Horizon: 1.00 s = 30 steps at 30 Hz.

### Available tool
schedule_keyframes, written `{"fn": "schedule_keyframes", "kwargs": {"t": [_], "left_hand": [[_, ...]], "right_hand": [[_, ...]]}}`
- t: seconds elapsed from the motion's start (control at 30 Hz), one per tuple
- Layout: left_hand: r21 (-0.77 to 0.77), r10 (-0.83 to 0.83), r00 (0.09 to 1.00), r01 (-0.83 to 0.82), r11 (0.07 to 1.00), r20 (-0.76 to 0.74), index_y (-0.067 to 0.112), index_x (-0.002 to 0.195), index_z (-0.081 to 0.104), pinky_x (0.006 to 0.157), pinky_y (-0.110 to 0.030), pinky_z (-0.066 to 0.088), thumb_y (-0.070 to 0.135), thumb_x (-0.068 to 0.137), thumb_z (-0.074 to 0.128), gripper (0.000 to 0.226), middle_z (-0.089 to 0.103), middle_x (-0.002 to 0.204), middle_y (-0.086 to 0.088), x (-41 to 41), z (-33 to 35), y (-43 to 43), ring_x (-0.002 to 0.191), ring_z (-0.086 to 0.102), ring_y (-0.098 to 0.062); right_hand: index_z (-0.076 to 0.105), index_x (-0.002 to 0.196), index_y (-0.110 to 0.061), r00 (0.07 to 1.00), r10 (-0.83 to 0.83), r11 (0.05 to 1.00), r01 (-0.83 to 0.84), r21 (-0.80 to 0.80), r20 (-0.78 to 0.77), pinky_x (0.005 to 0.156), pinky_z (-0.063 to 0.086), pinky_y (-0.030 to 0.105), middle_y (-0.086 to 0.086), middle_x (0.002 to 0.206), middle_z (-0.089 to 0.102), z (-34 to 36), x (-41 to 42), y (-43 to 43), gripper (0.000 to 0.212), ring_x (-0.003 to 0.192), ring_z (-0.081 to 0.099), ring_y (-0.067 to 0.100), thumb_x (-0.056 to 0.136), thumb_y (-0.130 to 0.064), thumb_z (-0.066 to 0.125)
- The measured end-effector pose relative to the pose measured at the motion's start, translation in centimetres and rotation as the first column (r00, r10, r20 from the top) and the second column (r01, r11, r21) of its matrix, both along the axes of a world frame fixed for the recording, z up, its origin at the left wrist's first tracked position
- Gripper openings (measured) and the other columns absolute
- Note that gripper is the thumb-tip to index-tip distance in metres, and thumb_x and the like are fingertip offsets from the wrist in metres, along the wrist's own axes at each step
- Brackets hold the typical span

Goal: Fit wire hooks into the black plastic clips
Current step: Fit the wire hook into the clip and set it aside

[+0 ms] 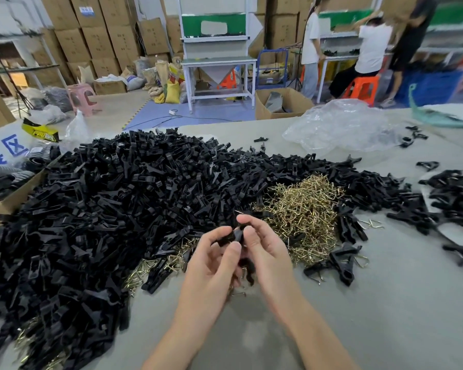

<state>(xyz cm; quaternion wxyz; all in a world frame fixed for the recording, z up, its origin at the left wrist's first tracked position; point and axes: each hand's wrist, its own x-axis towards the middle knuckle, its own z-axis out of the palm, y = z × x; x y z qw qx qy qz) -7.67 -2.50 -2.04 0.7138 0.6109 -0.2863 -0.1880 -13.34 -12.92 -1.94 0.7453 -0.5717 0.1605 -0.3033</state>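
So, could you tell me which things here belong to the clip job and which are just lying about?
Job: black plastic clip in left hand and right hand; heap of black plastic clips; pile of brass-coloured wire hooks.
Lying about: crumpled clear plastic sheet; teal plastic hanger; open brown cardboard box.

- Stacked cardboard boxes point(96, 41) cover the back wall.
- White-framed workbench point(219, 62) with a green back panel stands mid-room, partly on a blue floor mat point(187, 116).
- Pink stool point(82, 98) at left, orange stool point(361, 88) at right.
- Filled sacks point(169, 84) heaped left of the bench.
- Open carton point(281, 102) on the floor.
- Three people point(372, 44) at the far-right bench.
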Motion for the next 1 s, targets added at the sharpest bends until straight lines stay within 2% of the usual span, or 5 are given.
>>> {"fn": "schedule_keyframes", "kwargs": {"t": [0.13, 0.37, 0.5, 0.7, 1.0], "left_hand": [[0.1, 0.043, 0.974, -0.066, 0.993, 0.222, 0.038, 0.104, 0.059, 0.058, -0.014, 0.045, 0.052, 0.079, 0.062, 0.029, 0.06, 0.071, 0.014, -2.3, 0.7, -1.3, 0.061, 0.055, 0.0], [0.308, -0.214, 0.804, 0.041, 0.951, 0.554, 0.03, 0.083, 0.057, 0.056, -0.015, 0.041, 0.049, 0.095, 0.052, 0.023, 0.064, 0.082, 0.019, -7.9, 3.8, -8.1, 0.063, 0.056, -0.003], [0.298, -0.294, 0.81, 0.154, 0.942, 0.508, 0.031, 0.088, 0.06, 0.06, -0.024, 0.049, 0.048, 0.099, 0.051, 0.022, 0.066, 0.074, 0.012, -12.6, 6.8, -15.8, 0.061, 0.058, 0.0], [0.407, -0.468, 0.807, 0.316, 0.857, 0.359, 0.018, 0.13, 0.056, 0.099, -0.033, 0.044, 0.051, 0.101, 0.048, 0.044, 0.064, 0.127, -0.002, -17.0, 11.7, -26.8, 0.117, 0.058, -0.018], [0.395, -0.222, 0.653, -0.128, 0.91, 0.724, 0.023, 0.128, 0.059, 0.101, -0.02, 0.034, 0.031, 0.1, 0.053, 0.03, 0.058, 0.126, 0.011, -10.2, 2.6, -12.1, 0.12, 0.047, -0.007]], "right_hand": [[0.069, 0.115, -0.03, 0.991, -0.126, 0.965, 0.112, -0.235, -0.044, 0.084, 0.055, 0.025, -0.012, 0.098, 0.072, 0.8, -3.7, -1.9, 0.02, 0.089, 0.066, 0.009, 0.1, -0.027, 0.057], [0.063, 0.123, -0.04, 0.927, -0.374, 0.899, 0.357, -0.252, -0.019, 0.085, 0.057, 0.036, -0.007, 0.103, 0.071, 3.2, -11.7, -6.9, 0.035, 0.093, 0.067, 0.01, 0.09, -0.047, 0.054], [0.041, 0.143, -0.035, 0.824, -0.565, 0.824, 0.566, -0.026, 0.042, 0.088, 0.057, 0.027, 0.0, 0.111, 0.073, 3.9, -16.2, -10.2, 0.036, 0.104, 0.07, 0.013, 0.106, -0.032, 0.046], [0.047, 0.136, -0.032, 0.714, -0.7, 0.713, 0.7, 0.026, -0.017, 0.081, 0.054, 0.03, 0.006, 0.124, 0.064, 4.8, -20.6, -12.0, 0.031, 0.093, 0.067, 0.013, 0.108, -0.02, 0.041], [0.056, 0.117, -0.041, 0.818, -0.572, 0.812, 0.554, -0.184, -0.057, 0.081, 0.053, 0.027, -0.009, 0.11, 0.062, 2.8, -17.8, -8.6, 0.035, 0.085, 0.066, 0.004, 0.103, -0.01, 0.046]]}}
